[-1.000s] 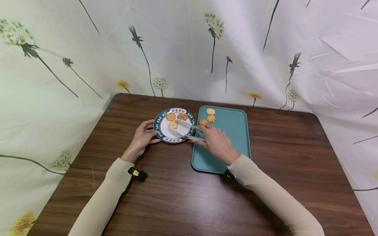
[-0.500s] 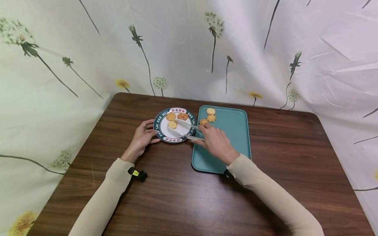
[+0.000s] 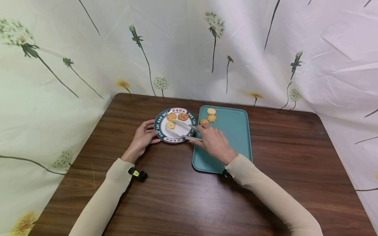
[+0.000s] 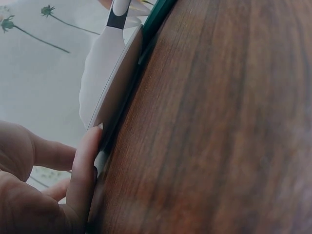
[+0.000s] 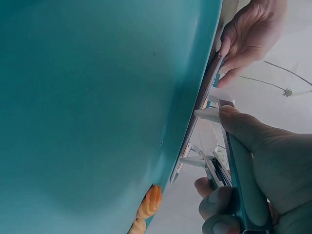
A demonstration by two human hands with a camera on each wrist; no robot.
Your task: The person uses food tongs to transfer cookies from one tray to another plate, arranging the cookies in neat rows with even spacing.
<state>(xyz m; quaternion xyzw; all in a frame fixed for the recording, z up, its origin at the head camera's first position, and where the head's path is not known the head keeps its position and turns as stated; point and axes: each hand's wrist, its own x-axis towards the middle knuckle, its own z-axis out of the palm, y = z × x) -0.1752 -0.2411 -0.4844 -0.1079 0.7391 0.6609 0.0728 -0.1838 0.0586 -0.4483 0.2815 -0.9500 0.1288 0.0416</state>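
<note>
My left hand (image 3: pixel 142 137) grips the left rim of a round plate (image 3: pixel 159 133) with a dark green lettered border. In the left wrist view, its fingers (image 4: pixel 84 170) are at the plate's edge. My right hand (image 3: pixel 215 141) holds a pair of tongs (image 3: pixel 189 126), reaching over the plate from the right. The tongs' arms are spread, their pale tips low over the plate on either side of a pale ring-shaped cookie (image 3: pixel 170 125). A round golden cookie (image 3: pixel 171 116) and a browner pretzel-like cookie (image 3: pixel 183 117) lie behind it on the plate.
Right beside the plate lies a teal rectangular tray (image 3: pixel 233 131). Along its left side are a smooth oval cookie (image 3: pixel 211 111), a flower-shaped cookie (image 3: pixel 211 118) and a swirled cookie (image 3: pixel 203 122). A flower-printed cloth (image 3: pixel 183 49) hangs behind the wooden table (image 3: pixel 165 196).
The tongs have shifted slightly left, and the ring-shaped cookie has moved slightly left on the plate with them. My left hand keeps its place at the rim.
</note>
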